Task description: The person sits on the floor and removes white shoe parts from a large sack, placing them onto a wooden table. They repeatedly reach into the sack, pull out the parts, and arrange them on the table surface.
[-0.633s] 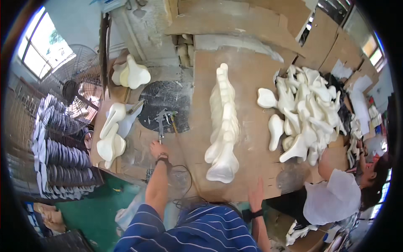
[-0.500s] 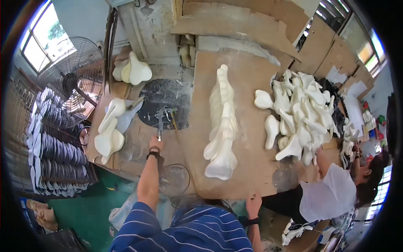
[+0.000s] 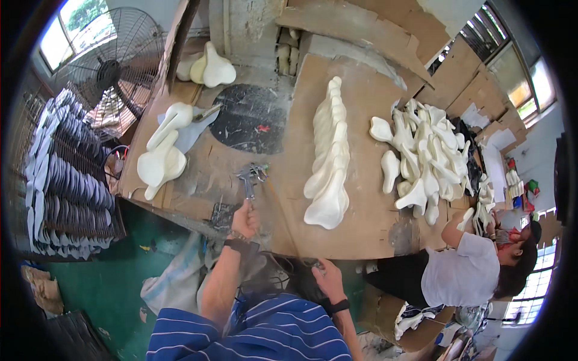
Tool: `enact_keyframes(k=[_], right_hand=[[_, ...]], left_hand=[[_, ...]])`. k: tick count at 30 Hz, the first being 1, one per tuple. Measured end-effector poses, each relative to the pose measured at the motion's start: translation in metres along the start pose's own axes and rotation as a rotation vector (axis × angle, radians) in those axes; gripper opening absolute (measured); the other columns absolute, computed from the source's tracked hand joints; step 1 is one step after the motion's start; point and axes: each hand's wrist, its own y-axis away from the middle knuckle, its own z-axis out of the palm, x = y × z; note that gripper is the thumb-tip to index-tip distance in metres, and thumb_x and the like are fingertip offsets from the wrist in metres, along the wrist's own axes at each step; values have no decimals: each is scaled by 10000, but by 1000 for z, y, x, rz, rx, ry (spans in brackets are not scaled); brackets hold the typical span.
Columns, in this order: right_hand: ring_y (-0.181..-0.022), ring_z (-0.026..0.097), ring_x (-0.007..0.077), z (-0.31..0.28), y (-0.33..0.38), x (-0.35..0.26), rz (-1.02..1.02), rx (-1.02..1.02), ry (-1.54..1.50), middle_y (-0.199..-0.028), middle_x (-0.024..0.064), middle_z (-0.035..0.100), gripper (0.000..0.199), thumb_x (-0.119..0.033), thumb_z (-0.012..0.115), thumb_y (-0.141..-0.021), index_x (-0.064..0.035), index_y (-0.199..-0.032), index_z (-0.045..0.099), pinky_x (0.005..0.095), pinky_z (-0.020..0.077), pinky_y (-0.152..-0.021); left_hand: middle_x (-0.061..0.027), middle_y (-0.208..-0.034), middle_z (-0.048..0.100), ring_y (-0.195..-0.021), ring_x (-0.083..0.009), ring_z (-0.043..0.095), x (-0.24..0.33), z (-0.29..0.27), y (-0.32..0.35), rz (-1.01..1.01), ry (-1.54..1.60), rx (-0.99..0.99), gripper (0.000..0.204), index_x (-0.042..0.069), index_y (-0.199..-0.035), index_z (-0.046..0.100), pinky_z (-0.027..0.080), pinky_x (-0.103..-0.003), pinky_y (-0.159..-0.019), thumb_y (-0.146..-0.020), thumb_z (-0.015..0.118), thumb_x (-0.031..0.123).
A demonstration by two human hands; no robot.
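Note:
My left hand is closed round the handle of a metal spray gun, which points away from me over the near part of the worktable. From the gun a thin tan hose runs down toward the table's near edge. At that edge is my right hand, its fingers drawn together beside the hose's lower end; what they pinch is too small to make out. To the right of the gun, cream bicycle saddle pads stand in a long overlapping row on cardboard.
A heap of similar pads lies at the right. More pads rest at the left, near a dark round patch. A wire rack of grey pieces and a fan stand far left. Another person works at the right.
My left hand has drawn the spray gun back toward me, off the dark patch. My right hand has moved left along the table's near edge. The whole view has shifted.

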Motion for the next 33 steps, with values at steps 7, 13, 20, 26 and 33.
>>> enact_keyframes(k=[7,13,20,26,33], right_hand=[[-964,702,330,-21,-41,-75,48,-210,-303,-1147,208,707,475,-296,745,-914,2,-1271,646,406,538,-801],[-929,681,218,-65,-60,-170,-368,42,-484,-1187,115,692,481,-237,748,-938,48,-1297,604,362,543,-803],[-797,638,89,-160,-10,-163,-158,337,-851,-1002,78,723,246,-112,681,-967,17,-1175,659,257,525,-594],[-799,647,98,-235,58,-106,-238,388,-754,-1104,103,729,297,-8,637,-943,49,-1234,641,268,576,-671],[-899,656,122,-255,136,-2,-138,173,-637,-1103,143,724,436,-5,611,-917,37,-1351,610,266,536,-777]], left_hand=[[55,-693,409,-516,-62,301,-31,59,91,57,-161,-8,356,133,-986,580,246,-237,-438,-1080,482,462],[46,-770,515,-593,-44,455,-111,138,162,294,-927,-22,325,88,-1284,516,360,-205,-502,-1055,581,309],[-140,-1032,648,-968,-347,627,-215,197,178,431,-1618,-577,515,54,-1336,526,515,-413,-856,-904,756,213],[-138,-1031,713,-938,-319,692,-211,96,162,465,-1986,-173,329,67,-1183,686,550,-407,-825,-888,724,206],[-151,-1153,720,-1072,-335,690,-171,-337,321,-613,-2723,111,382,116,-1151,719,540,-468,-911,-945,559,396]])
